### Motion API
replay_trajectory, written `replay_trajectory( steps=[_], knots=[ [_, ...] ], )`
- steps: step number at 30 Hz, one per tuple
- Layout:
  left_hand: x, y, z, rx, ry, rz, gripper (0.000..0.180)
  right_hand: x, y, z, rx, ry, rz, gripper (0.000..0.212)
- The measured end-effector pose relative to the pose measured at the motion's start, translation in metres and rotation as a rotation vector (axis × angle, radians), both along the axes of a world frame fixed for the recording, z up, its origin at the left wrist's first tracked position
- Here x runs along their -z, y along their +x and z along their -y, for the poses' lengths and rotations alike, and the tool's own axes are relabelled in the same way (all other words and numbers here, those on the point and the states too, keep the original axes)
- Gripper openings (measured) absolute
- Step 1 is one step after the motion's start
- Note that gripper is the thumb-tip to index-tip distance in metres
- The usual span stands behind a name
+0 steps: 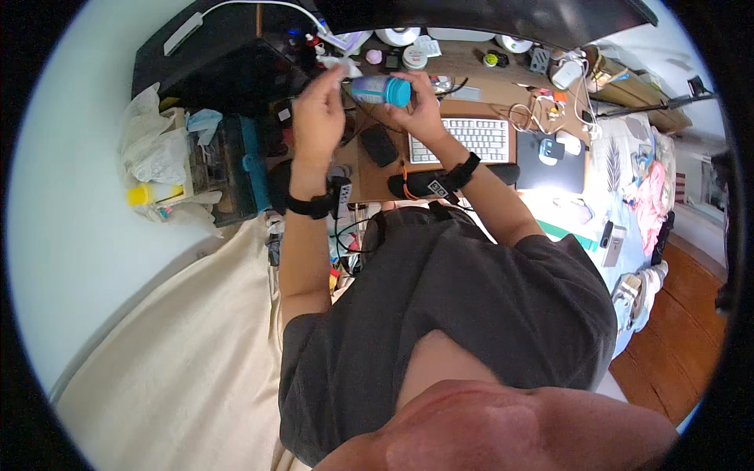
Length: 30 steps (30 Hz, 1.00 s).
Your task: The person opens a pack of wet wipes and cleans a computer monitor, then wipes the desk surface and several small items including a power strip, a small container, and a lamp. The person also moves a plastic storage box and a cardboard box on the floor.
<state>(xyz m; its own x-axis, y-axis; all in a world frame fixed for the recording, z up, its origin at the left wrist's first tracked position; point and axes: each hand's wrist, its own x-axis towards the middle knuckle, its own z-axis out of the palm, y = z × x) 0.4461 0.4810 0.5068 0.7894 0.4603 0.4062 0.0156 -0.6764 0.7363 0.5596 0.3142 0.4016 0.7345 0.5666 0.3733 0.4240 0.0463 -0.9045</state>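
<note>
A small bottle (371, 89) with a blue and purple body and a teal cap lies tilted on its side in the air above the desk. My right hand (424, 111) is closed round its cap end, thumb below and fingers above. Just left of the bottle is my left hand (319, 118), raised and a little blurred. Its fingertips are pinched on a white, crumpled piece like tissue (345, 66), close to the bottle's base. Part of this white piece is hidden behind the fingers. Each wrist wears a black band.
A white keyboard (463, 140) and a dark mouse-like object (378, 146) lie on the brown desk. Along the back stand a round white tub (414, 56) and a pink ball-shaped item (374, 56). Cables (542, 114) curl at the right. A monitor (487, 17) overhangs the far edge.
</note>
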Motion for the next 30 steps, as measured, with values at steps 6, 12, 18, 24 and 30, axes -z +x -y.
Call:
replay_trajectory(
  steps=[6, 12, 18, 24, 30],
  knots=[
    [0.016, 0.008, 0.089, 0.041, -0.284, -0.007, 0.028, -0.063, 0.007, 0.015, 0.036, 0.317, -0.164, 0.038],
    [-0.014, 0.009, 0.091, 0.004, -0.595, 0.282, 0.031, -0.092, 0.000, 0.022, -0.057, 0.159, 0.067, 0.048],
    [-0.032, -0.010, 0.068, 0.227, 0.034, 0.123, 0.031, -0.115, 0.014, 0.048, -0.259, -0.050, 0.128, 0.051],
    [-0.029, -0.020, 0.079, 0.253, 0.076, 0.070, 0.036, -0.128, 0.018, 0.058, -0.260, -0.213, 0.332, 0.057],
    [-0.025, -0.014, 0.108, 0.051, 0.045, 0.103, 0.035, -0.116, 0.020, 0.054, -0.249, -0.214, 0.262, 0.055]
  ],
)
